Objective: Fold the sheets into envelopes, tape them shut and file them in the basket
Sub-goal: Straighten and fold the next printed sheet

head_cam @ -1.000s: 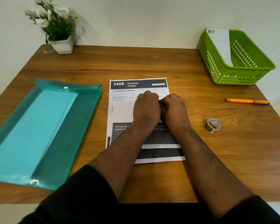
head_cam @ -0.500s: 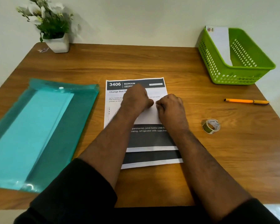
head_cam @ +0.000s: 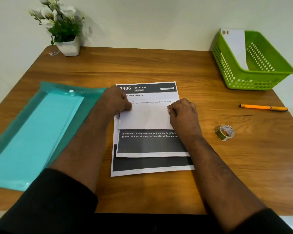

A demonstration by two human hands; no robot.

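Printed sheets lie mid-tabletop, two stacked, slightly offset. Top sheet has its near part folded up over the middle, blank white back of the flap facing up, fold crease running across just above the dark printed band. Lower sheet's header reads "3406 BEDROOM".

Left hand fist-like, fingers curled, knuckles down on the left edge of the flap, pressing it flat; whether it pinches the paper's edge, cannot tell. Right hand same pose at the right edge of the flap, fingers curled under, pressing paper. Both forearms bare, black sleeves at bottom.

Green plastic basket at far right corner of the tabletop, one white folded envelope standing tilted against its left inner wall. Roll of clear tape right of the sheets, near the right forearm, not touching it. Orange pen further right, lying flat. Teal translucent document folder left of the sheets, light blue paper inside, snap button at top. White pot with artificial flowers at far left corner.
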